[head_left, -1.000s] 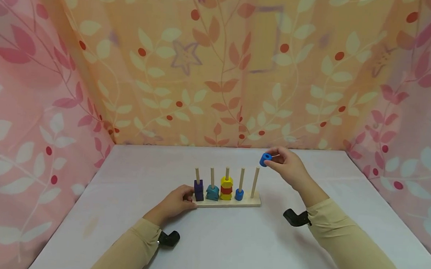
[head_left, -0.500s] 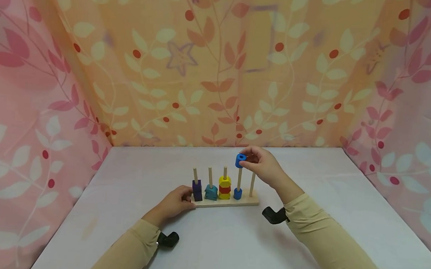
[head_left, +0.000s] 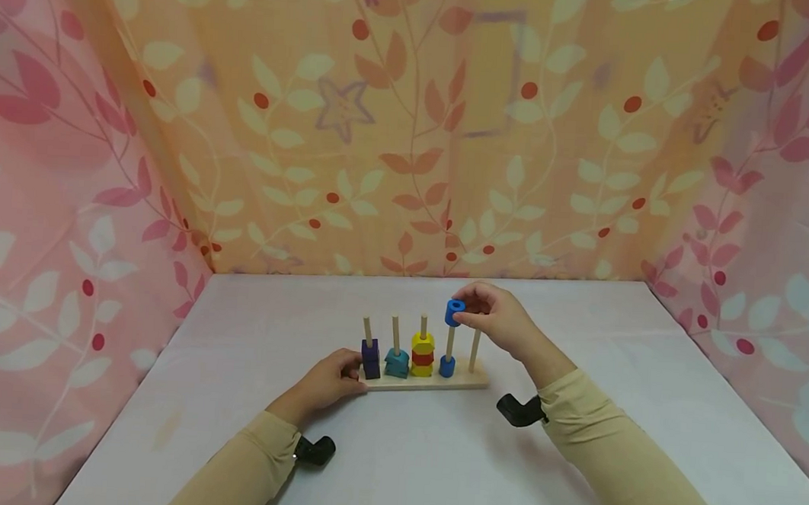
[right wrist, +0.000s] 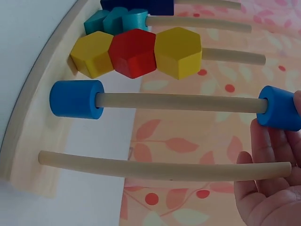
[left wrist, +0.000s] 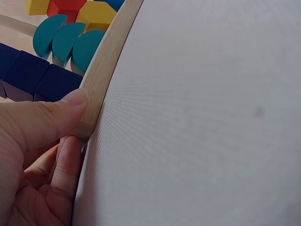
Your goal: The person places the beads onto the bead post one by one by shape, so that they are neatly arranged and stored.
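Observation:
My right hand (head_left: 502,319) pinches a blue cylindrical block (head_left: 453,314) at the top of the fourth peg. In the right wrist view the peg's tip enters the hole of that block (right wrist: 279,107), and a second blue cylinder (right wrist: 75,99) sits at the peg's foot. With thumb and fingers my left hand (head_left: 327,380) grips the left end of the wooden stacker base (head_left: 432,385). From the left, its pegs carry dark purple square blocks (head_left: 371,359), teal half-round blocks (head_left: 396,363), and yellow and red hexagons (head_left: 423,353). The fifth peg (right wrist: 160,168) is bare.
The stacker stands on a white-covered table (head_left: 394,450). A flowered curtain (head_left: 411,131) rises behind the table, with pink ones at both sides. A black camera (head_left: 521,410) is strapped to the right wrist, another camera (head_left: 315,451) to the left.
My right hand has carried the blue cylinder leftward from beyond the fifth peg to the fourth, then slightly down onto its tip. The left hand has stayed on the base.

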A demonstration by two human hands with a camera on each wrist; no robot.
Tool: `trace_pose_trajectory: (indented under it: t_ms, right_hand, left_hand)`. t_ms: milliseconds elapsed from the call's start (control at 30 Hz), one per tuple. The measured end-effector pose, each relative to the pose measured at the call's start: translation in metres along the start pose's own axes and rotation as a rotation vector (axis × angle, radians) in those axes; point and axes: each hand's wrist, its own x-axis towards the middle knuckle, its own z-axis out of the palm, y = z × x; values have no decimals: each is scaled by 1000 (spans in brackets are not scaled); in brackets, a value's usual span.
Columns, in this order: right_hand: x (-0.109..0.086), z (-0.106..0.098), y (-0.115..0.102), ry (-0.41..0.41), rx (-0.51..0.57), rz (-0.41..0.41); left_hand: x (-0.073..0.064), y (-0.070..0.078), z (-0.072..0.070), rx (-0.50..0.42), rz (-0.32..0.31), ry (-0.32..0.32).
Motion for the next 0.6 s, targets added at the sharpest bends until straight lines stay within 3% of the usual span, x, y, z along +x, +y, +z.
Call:
trace_pose_trajectory:
  t_ms: [267, 600]
  right_hand:
    - [2, 4, 16, 8, 99, 35]
    - [0, 16, 47, 4, 92, 156]
  left_hand:
    - [0, -1, 0, 9, -2, -4]
    - [1, -1, 0, 5, -25, -11]
